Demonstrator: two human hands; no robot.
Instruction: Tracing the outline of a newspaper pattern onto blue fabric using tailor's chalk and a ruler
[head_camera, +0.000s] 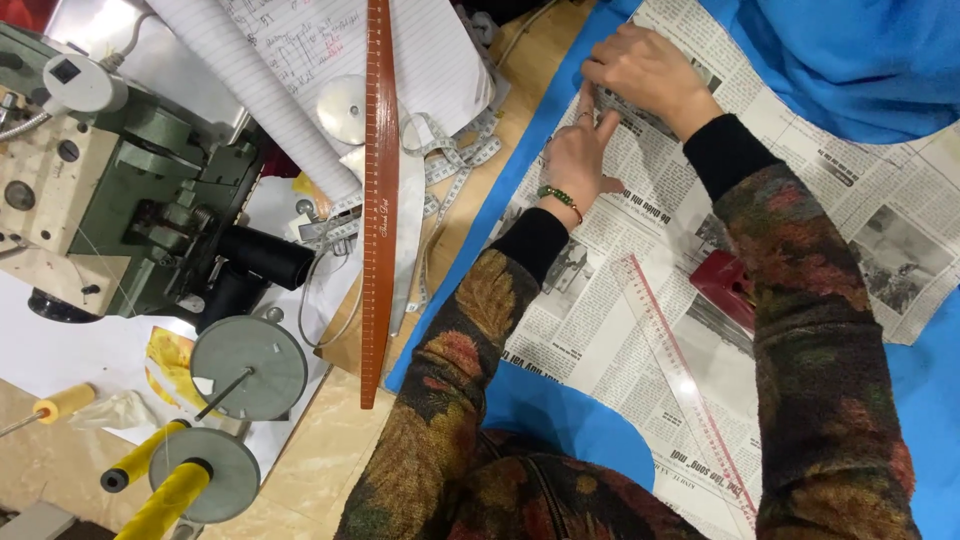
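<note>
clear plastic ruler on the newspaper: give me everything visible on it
The clear plastic ruler is long, thin and transparent, with red graduation marks along its edges. It lies flat and diagonal on the newspaper pattern, running from beside the dark red object toward the bottom edge. Newsprint shows through it. Neither hand touches it; the right sleeve lies beside it.

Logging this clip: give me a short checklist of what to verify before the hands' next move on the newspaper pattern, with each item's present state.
1. Newspaper pattern piece lies flat on the blue fabric: ok.
2. Left hand presses the paper: ok.
3. Right hand at the paper's edge: ok; what it pinches: cannot tell.
4. Clear plastic ruler rests on the paper, within reach: ok.
5. Long brown wooden ruler lies off the fabric: ok.
</note>
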